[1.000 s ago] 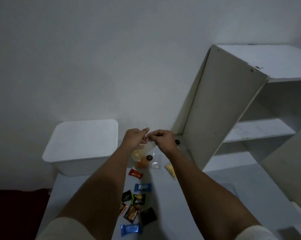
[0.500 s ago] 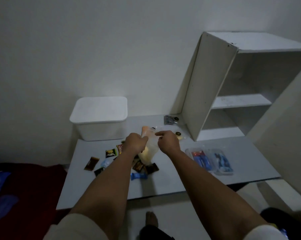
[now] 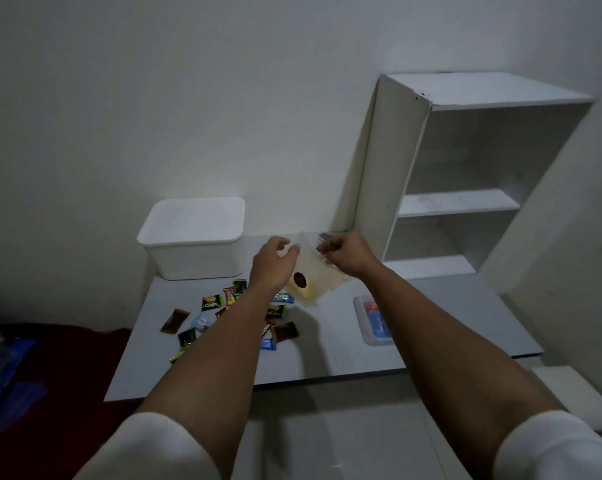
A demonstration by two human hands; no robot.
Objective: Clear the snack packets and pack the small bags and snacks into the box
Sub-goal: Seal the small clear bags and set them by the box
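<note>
A small clear bag with yellowish snacks and a dark round sticker hangs above the table. My right hand pinches its top right edge. My left hand is just left of the bag with fingers relaxed and apart, not gripping it. Several snack packets in black, green, blue and brown lie scattered on the table under my left forearm. The white box with its lid on stands at the table's back left.
A white shelf unit stands at the back right of the table. A clear flat bag with red and blue packets lies on the right, partly under my right forearm. Dark red bedding is at the left.
The bag has lifted and swung toward the right hand. My left hand has let go of its top edge and opened. The camera has pulled back and tilted.
</note>
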